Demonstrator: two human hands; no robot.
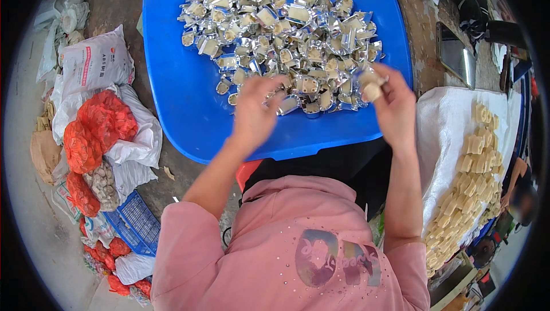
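A big blue tray (172, 81) lies in front of me with a heap of small silver foil packets (281, 24), each holding a pale block. My left hand (255, 113) reaches into the near edge of the heap, fingers bent over a foil packet (288, 104); whether it grips one I cannot tell. My right hand (394, 107) is raised over the tray's right edge and pinches a pale unwrapped block (372, 90) with foil still hanging at its tip.
To my right a white cloth (441, 133) carries a long pile of unwrapped pale blocks (467, 190). A phone (455, 56) lies beyond it. On the left floor sit white sacks (97, 61), red mesh bags (97, 127) and a blue crate (137, 222).
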